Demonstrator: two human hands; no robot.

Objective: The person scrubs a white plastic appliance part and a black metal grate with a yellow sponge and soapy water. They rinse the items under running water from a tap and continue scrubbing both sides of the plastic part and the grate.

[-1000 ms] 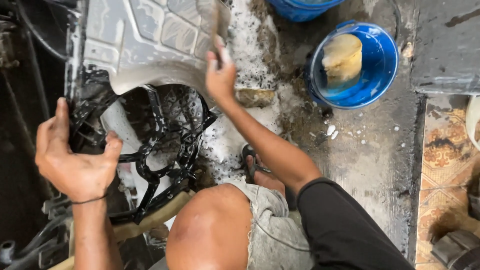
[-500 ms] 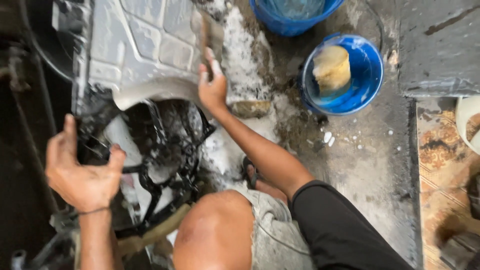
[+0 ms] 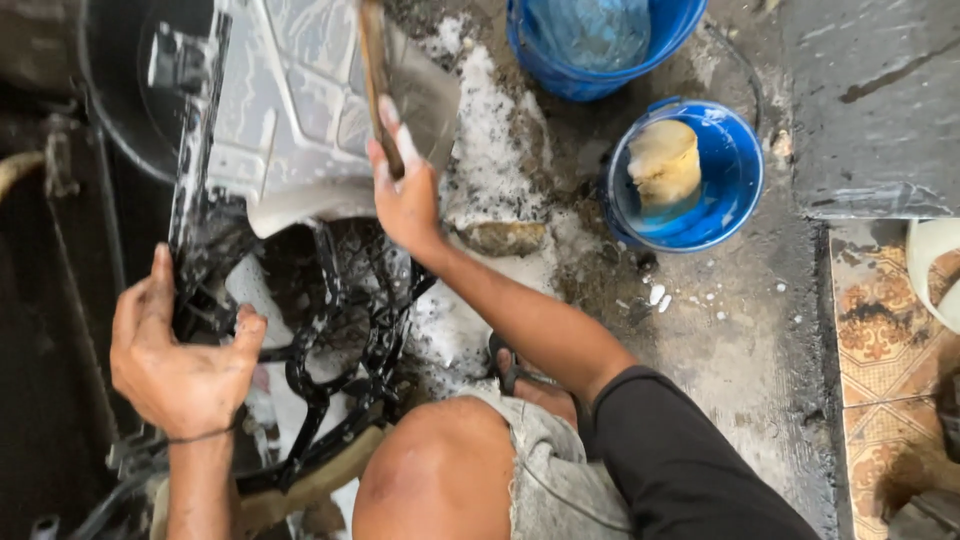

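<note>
Concrete floor same; right hand raised brush.

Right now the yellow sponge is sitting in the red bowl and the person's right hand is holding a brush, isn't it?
Not quite: the bowl is blue, not red. The head view shows the yellow sponge sitting in it, and the right hand does grip a brush.
</note>
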